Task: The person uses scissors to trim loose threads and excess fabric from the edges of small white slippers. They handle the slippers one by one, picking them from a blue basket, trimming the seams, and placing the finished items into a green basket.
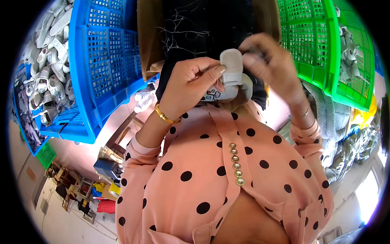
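Observation:
A small off-white shoe (232, 69) with a pale rounded tongue and a printed pattern on its side is in front of my chest. My left hand (194, 81) pinches it between thumb and fingers, with a gold bracelet at the wrist. Just to the right of the shoe's tongue is my right hand (270, 61), fingers curled together and slightly blurred. Something small and dark shows between those fingers, too unclear to name. Whether the right fingertips touch the shoe is hard to see. Behind both hands lies dark cloth (185, 36) over my lap, with loose white threads on it.
To the left stands a blue plastic crate (83, 77), with a heap of small pale shoes (50, 77) beyond it. A green plastic crate (313, 77) stands to the right, near grey piled material (341, 150). Brown cardboard (148, 40) edges the dark cloth.

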`<state>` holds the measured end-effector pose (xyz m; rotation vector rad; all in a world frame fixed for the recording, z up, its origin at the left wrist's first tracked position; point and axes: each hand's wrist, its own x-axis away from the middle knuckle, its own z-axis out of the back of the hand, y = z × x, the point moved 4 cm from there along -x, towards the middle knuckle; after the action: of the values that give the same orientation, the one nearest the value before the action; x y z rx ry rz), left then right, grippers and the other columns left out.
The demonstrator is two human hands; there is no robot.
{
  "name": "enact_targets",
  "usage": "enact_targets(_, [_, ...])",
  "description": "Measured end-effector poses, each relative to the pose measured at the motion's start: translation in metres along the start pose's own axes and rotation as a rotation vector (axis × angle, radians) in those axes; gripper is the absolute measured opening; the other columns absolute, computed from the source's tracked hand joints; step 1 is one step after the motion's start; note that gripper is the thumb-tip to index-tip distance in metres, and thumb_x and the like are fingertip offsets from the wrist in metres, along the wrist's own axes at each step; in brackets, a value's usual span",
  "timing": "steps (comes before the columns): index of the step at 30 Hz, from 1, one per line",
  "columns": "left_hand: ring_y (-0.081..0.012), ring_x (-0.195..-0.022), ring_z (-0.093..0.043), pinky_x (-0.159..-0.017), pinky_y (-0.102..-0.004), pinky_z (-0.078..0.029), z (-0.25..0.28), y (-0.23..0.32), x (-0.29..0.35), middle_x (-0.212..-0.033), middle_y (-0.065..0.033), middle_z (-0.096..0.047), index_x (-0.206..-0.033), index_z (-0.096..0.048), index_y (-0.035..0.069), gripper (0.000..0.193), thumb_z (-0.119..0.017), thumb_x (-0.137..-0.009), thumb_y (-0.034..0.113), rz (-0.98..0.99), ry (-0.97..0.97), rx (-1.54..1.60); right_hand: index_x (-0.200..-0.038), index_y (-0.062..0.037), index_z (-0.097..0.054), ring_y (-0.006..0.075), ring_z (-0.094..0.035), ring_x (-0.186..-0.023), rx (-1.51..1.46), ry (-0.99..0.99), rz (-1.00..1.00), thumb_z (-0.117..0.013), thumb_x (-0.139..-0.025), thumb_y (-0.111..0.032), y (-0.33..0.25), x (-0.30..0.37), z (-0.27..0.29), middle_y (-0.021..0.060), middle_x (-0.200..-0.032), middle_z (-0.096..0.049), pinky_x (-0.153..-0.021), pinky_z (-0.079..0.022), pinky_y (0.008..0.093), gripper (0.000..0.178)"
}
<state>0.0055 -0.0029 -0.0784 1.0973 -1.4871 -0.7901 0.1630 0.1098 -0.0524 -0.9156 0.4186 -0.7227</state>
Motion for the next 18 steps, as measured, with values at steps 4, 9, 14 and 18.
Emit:
enact_targets(4, [-0.0101,-0.074,-0.068,-0.066,-0.0200,-0.052,-0.006,-0.001,-0.006,-0.081,-0.0084,-0.071,-0.103,-0.067,-0.005,0.019,-0.064,-0.091,0.009,-0.133,0.021,0.005,-0.096,-0.0017,-0.064,0.0047,-0.051,-0.067,-0.350,-0.180,-0.228,-0.067,-0.092,-0.025,-0.001,0.001,-0.013,0.0008,-0.075,-0.060,-0.061,-0.046,0.0221,0.024])
enact_targets(9, [-0.0100,-0.071,-0.067,-0.063,-0.0207,-0.051,-0.003,0.002,-0.008,-0.082,-0.0080,-0.071,-0.101,-0.070,0.000,0.017,-0.069,-0.086,0.007,-0.221,0.062,-0.183,-0.098,-0.0023,-0.065,0.0015,-0.049,-0.071,-0.670,-0.251,-0.326,-0.059,-0.097,-0.022,0.004,0.002,-0.012,-0.0038,-0.077,-0.059,-0.062,-0.043,0.0194,0.021])
enact_targets(14, [-0.0098,-0.068,-0.066,-0.060,-0.0217,-0.050,-0.005,0.017,-0.008,-0.081,-0.0091,-0.070,-0.095,-0.072,0.002,0.014,-0.071,-0.081,0.005,-0.226,0.143,-0.348,-0.101,-0.0028,-0.064,0.0017,-0.052,-0.077,-0.542,-0.123,-0.153,-0.060,-0.097,-0.021,-0.005,-0.002,-0.007,-0.0021,-0.082,-0.061,-0.069,-0.047,0.0200,0.019])
enact_targets(18, [-0.0225,-0.070,-0.065,-0.063,-0.0290,-0.050,-0.009,0.050,-0.002,-0.078,-0.0106,-0.067,-0.087,-0.070,0.004,0.009,-0.072,-0.078,0.004,-0.556,0.217,-0.550,-0.106,-0.0023,-0.063,0.0089,-0.061,-0.089,-0.528,-0.094,-0.093,-0.062,-0.094,-0.012,-0.038,-0.009,0.012,0.0030,-0.095,-0.065,-0.080,-0.051,0.0247,0.015])
